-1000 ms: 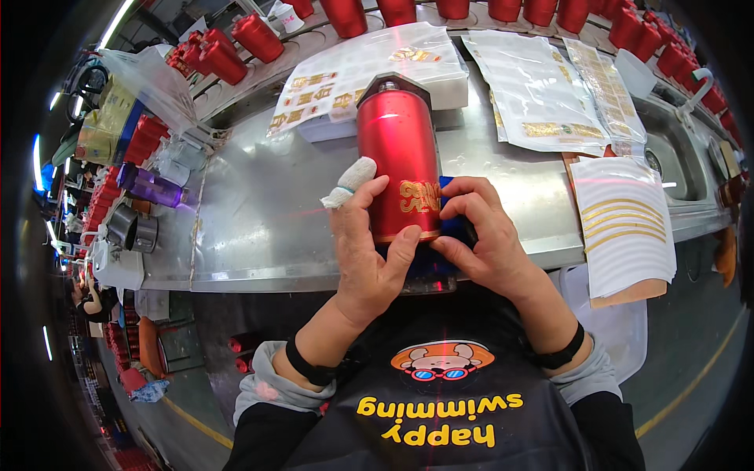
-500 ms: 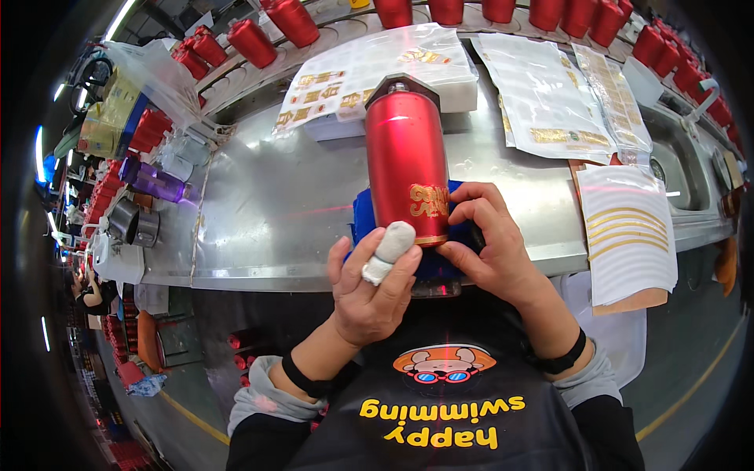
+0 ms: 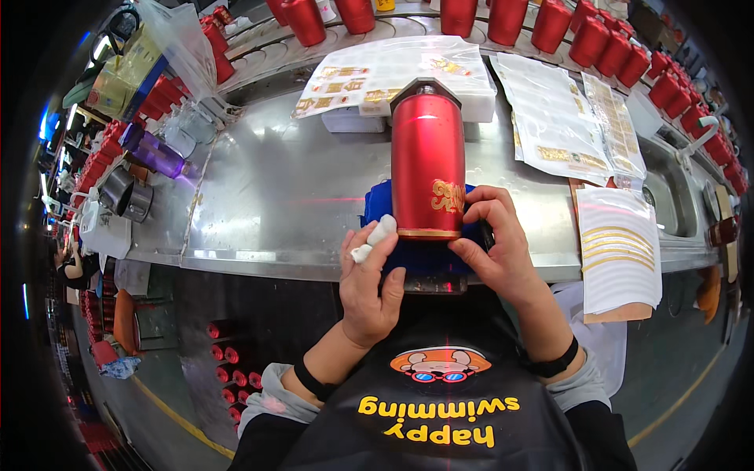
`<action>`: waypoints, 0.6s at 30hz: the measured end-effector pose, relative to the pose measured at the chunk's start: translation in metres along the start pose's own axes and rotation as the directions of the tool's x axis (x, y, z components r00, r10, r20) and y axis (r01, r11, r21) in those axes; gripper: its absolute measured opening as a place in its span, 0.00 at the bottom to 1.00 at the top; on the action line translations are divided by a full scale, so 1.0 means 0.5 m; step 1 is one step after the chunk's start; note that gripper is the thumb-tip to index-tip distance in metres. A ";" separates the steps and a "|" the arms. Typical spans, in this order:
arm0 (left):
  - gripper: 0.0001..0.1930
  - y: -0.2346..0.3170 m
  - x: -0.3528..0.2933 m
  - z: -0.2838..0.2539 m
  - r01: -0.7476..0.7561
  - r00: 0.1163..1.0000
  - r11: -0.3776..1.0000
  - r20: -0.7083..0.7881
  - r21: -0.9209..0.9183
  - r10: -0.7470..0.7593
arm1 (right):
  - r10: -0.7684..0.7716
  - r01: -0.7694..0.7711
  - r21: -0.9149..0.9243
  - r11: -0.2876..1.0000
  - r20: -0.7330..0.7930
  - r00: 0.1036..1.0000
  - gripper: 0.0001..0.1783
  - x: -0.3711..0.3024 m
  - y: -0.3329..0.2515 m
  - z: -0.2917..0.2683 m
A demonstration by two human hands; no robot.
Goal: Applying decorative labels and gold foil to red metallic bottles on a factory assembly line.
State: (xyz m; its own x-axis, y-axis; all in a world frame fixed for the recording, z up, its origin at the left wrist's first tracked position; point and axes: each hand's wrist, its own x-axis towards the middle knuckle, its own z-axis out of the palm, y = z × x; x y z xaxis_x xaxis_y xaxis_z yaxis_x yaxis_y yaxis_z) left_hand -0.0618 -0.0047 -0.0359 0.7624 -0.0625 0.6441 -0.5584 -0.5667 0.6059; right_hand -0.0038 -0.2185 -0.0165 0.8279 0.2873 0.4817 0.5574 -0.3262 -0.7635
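Red bottle (image 3: 428, 149) over blue cloth (image 3: 380, 201), gold motif (image 3: 448, 196) near its base (image 3: 428, 234), right hand (image 3: 503, 255) at bottle's side, left hand (image 3: 367, 290) just beside, steel counter (image 3: 290, 180), gold-striped sheets (image 3: 619, 271).

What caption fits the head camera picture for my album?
A shiny red bottle, its base between the left hand and right hand, at a metal table.

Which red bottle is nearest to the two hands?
The gold-marked bottle, its base between left hand and right hand; the other red bottles are farther away.
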 end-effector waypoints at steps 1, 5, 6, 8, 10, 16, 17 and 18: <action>0.20 0.001 0.001 0.003 -0.061 0.998 0.997 -0.007 0.043 0.061 | -0.004 0.004 -0.013 1.000 0.007 1.000 0.19 -0.001 0.001 0.000; 0.18 0.010 0.028 -0.002 -0.218 0.976 0.961 0.040 0.169 0.214 | -0.008 0.008 0.001 1.000 0.008 1.000 0.19 -0.001 0.003 -0.001; 0.17 0.012 0.037 -0.006 -0.252 0.968 0.946 0.060 0.204 0.244 | -0.003 0.003 -0.003 1.000 0.008 1.000 0.19 -0.001 0.004 -0.001; 0.17 0.017 0.053 -0.007 -0.296 0.955 0.931 0.071 0.216 0.287 | -0.019 0.019 -0.024 1.000 0.010 1.000 0.19 0.000 0.003 -0.001; 0.17 0.022 0.066 0.000 -0.329 0.944 0.915 0.086 0.232 0.318 | -0.019 0.019 -0.024 1.000 0.011 1.000 0.19 0.001 0.002 -0.002; 0.17 0.014 0.055 0.022 -0.304 0.952 0.951 0.060 0.060 0.301 | -0.004 0.005 -0.034 0.999 0.019 1.000 0.19 -0.003 0.000 0.003; 0.17 0.010 0.047 0.015 -0.175 0.984 0.984 -0.027 -0.026 0.175 | -0.004 0.004 -0.036 0.999 -0.001 1.000 0.19 -0.003 0.000 0.004; 0.15 0.008 0.039 0.013 -0.001 0.994 0.983 -0.108 -0.184 -0.019 | 0.001 -0.001 -0.029 1.000 0.003 1.000 0.19 -0.002 0.000 0.004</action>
State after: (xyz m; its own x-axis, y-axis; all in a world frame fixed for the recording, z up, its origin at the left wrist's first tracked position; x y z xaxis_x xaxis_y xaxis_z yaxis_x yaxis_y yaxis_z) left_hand -0.0472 -0.0136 -0.0240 0.7331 0.0371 0.6791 -0.6100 -0.4058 0.6806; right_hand -0.0046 -0.2169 -0.0177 0.8285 0.2893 0.4794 0.5579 -0.3528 -0.7512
